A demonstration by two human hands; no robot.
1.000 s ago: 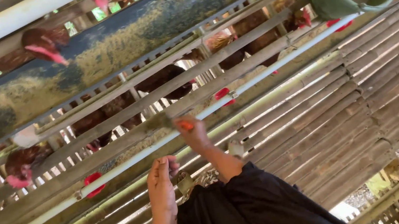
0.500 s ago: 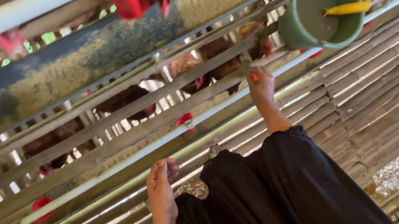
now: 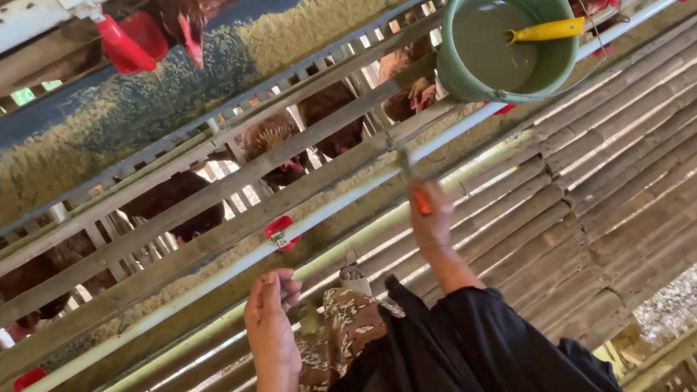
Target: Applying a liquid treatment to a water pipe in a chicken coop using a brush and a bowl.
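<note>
My right hand (image 3: 434,227) is shut on a small orange-handled tool (image 3: 420,199), whose dark tip touches the rail just above a long white water pipe (image 3: 196,291). My left hand (image 3: 271,322), with a beaded bracelet at the wrist, hangs with its fingers loosely curled just below that pipe, near a red drinker nipple (image 3: 281,232). Whether it holds anything is not visible. A green bucket (image 3: 466,65) with a yellow-handled scoop (image 3: 548,31) in it hangs on the cage rail, up and to the right of my right hand.
Brown hens (image 3: 336,114) stand behind the slatted cage front. A long trough of yellowish feed (image 3: 165,94) runs above them, with red hen heads (image 3: 133,39) poking over it. Bamboo slat flooring (image 3: 656,138) fills the right side. My dark clothing (image 3: 459,365) is at the bottom.
My right hand has travelled along the rail toward the green bucket with the orange-handled tool. The left hand stays under the pipe. The view has shifted, so the bucket appears lower and further left.
</note>
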